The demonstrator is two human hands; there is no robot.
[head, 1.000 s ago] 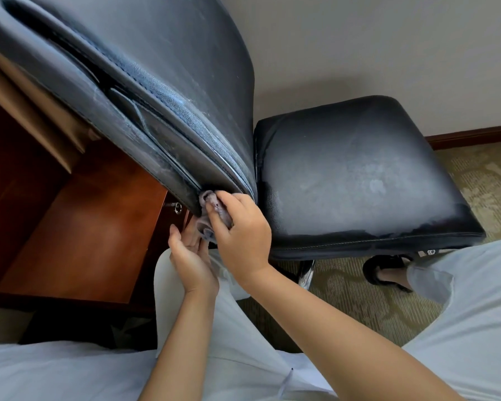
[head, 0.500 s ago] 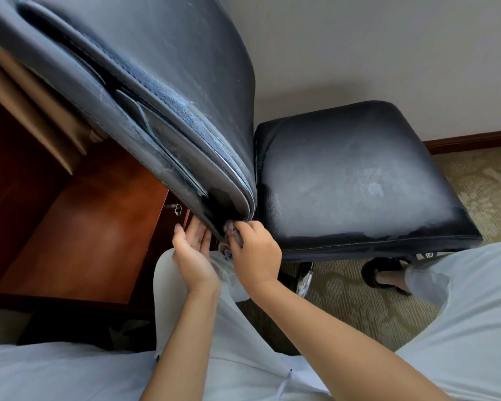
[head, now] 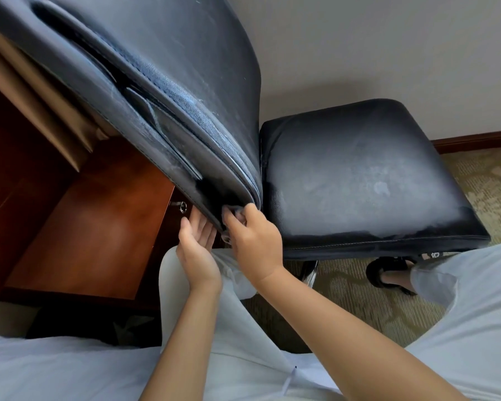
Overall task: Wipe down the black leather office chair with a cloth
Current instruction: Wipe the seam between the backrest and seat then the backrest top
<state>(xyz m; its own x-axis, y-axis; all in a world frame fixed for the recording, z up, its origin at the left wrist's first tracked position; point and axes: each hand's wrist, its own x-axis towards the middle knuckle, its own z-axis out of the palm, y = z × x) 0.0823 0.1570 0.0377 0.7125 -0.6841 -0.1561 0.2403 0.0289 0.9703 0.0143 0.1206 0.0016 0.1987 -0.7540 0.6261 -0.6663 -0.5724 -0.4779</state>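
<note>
My right hand (head: pixel 255 241) pinches the cloth (head: pixel 234 213) against the chair back (head: pixel 168 91), whose edge runs toward the frame's upper left; my left hand (head: pixel 195 244) (open, empty) sits just beside.

My arms are bare to the elbow. I wear pale grey trousers (head: pixel 475 314), a white shirt (head: pixel 55 369), and a black sandal (head: pixel 388 273) on one foot.
</note>
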